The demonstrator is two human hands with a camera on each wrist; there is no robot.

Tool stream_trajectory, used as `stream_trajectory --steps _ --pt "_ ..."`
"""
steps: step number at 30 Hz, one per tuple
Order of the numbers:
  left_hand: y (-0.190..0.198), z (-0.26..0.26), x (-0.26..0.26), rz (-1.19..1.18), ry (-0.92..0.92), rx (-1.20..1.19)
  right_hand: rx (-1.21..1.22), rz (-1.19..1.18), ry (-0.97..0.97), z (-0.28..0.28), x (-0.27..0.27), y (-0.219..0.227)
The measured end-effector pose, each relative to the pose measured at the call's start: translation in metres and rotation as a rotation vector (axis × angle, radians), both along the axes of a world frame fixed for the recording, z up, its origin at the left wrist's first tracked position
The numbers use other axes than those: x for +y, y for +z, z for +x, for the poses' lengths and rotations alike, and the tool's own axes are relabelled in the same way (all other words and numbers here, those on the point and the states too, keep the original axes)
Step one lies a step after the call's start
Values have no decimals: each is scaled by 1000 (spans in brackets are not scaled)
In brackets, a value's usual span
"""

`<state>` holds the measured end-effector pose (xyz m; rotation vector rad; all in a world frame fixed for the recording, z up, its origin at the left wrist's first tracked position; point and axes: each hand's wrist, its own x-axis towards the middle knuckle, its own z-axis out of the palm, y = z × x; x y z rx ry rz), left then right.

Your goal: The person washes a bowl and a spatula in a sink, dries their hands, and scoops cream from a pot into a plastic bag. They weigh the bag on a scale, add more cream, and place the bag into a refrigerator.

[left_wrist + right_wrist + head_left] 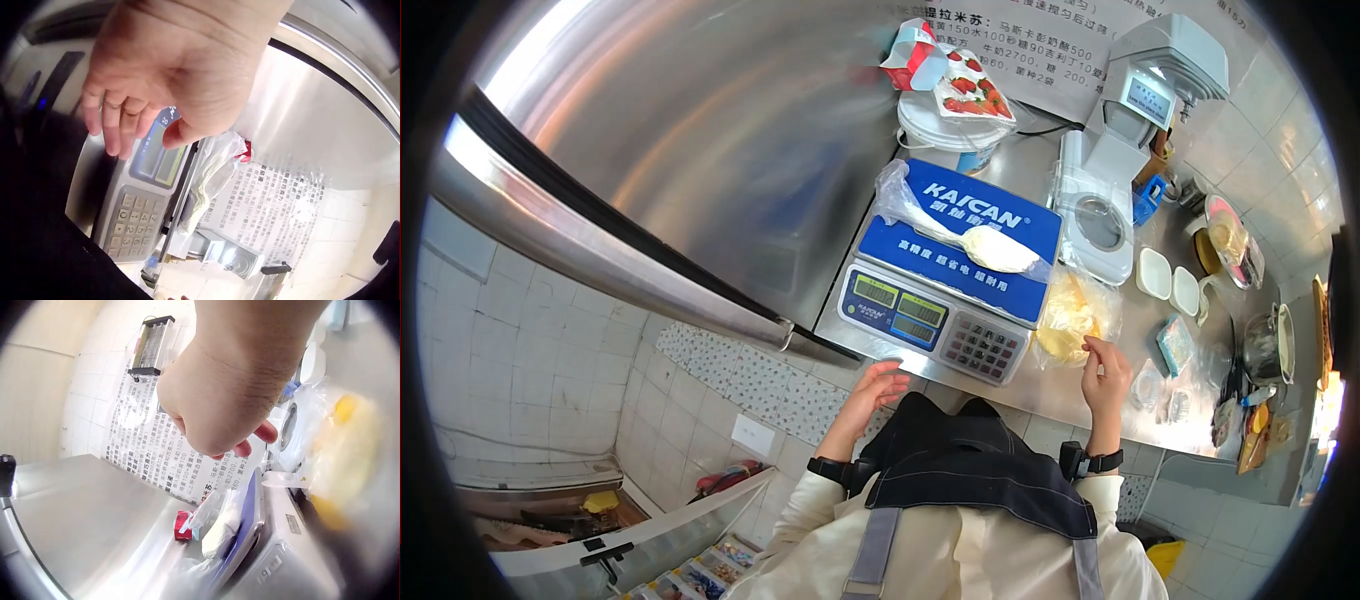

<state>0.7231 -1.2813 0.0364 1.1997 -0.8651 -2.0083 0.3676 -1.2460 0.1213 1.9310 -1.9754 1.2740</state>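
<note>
A clear plastic bag of yellow pieces (1072, 318) lies on the steel bench (1100, 395), just beside the right edge of a blue-topped weighing scale (948, 270). The right hand (1106, 368) is at the bag's near right corner, its fingertips pinching the plastic there; in the right wrist view the bag (342, 456) shows as a blurred yellow mass beyond the right hand (228, 394), whose fingers (265, 432) curl downward. The left hand (878, 385) rests at the bench's front edge, just in front of the scale's keypad (981, 349), holding nothing; the left wrist view shows the left hand (159, 75) with loosely bent fingers (112, 134) hanging above the scale's display (156, 159) and the keypad (131, 222).

On the scale's blue platform lies a piping bag (960, 235) filled with pale cream, its knotted end toward the back left. Behind the scale stands a white tub (945, 130) with a strawberry-printed packet (972, 88) and a red-and-white carton (912, 55) on top. To the right of the scale stands a white sealing machine (1125, 150), and beyond it two small white dishes (1168, 282), a small teal packet (1175, 343) and a steel pot (1268, 345) further right. A printed sheet of text (1040, 40) hangs on the wall behind. A large steel surface (700, 140) fills the left of the head view.
</note>
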Motion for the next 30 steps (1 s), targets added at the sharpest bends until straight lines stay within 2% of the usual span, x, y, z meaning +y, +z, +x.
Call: stream_trajectory --steps 4,9,11,12,14,16,20,22,23,24,25,26,28,29,30 --pt "11 13 -9 -78 29 4 10 -9 16 1 -2 -1" --pt "53 14 -48 -243 89 -20 7 -51 37 3 -2 -2" --pt "82 -7 -69 -517 13 -178 16 -71 35 4 0 0" --pt "94 -20 -80 -526 -1 -172 23 -75 39 6 1 2" --pt "114 -49 -105 -522 -221 -288 32 -86 23 8 7 6" --pt "125 -81 -130 -479 -309 -393 68 -88 2 7 15 12" --pt "103 -118 -181 -485 -331 -745 116 -145 -127 0 48 19" --pt "77 -122 -203 -610 -429 -793 126 -104 -263 -10 80 18" --pt "63 -122 -209 -808 -361 -876 141 -117 -371 -13 97 16" --pt "88 -127 -192 -853 -292 -917 71 -103 -407 -13 114 13" --pt "80 -131 -188 -1104 -77 -867 -2 -93 -446 -10 131 11" --pt "110 -142 -168 -1199 -52 -819 -93 -57 -486 -11 146 11" --pt "159 -172 -127 -1334 -36 -578 -273 -10 -514 -6 162 24" --pt "175 -190 -108 -1351 -93 -530 -356 12 -489 -7 162 39" --pt "190 -206 -88 -1458 -162 -408 -302 21 -454 -8 161 54"
